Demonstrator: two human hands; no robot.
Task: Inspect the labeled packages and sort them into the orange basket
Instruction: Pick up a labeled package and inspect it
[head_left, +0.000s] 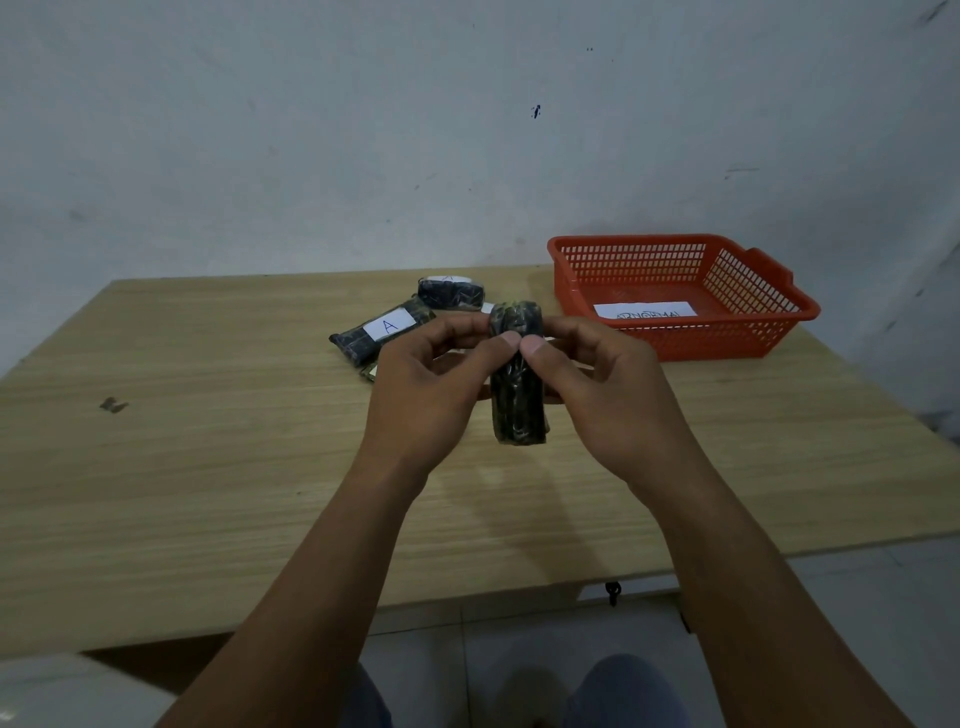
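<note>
Both hands up over the centre of the counter (208, 441), gripping one dark wrapped package (518, 379) between them. Package stands roughly upright, long axis 12-to-6, lifted off the wood. Its label isn't visible from this side.

Left hand (431, 384) grips from 9 o'clock, right hand (608, 389) from 3 o'clock. Fingers of both are clamped on the package: thumbs (506, 343) meet on the near face toward the top, tips touching or nearly so, other fingers wrapped around the far side.

Behind the hands, at 11 o'clock from the held package, a second package (382, 332) lies flat on the counter with a white label reading "A" facing up. A third package (451, 292) sits further back at 12 o'clock, white label on top, lettering too small to read. A bit of something else pokes out under the left hand, can't tell what.

Orange basket (748, 332) at 2 o'clock, near the counter's far right corner, well apart from the hands. Holds only a white paper slip (644, 310) with handwriting, not legible. No packages in it.

Pale wall (363, 130) behind the counter.
</note>
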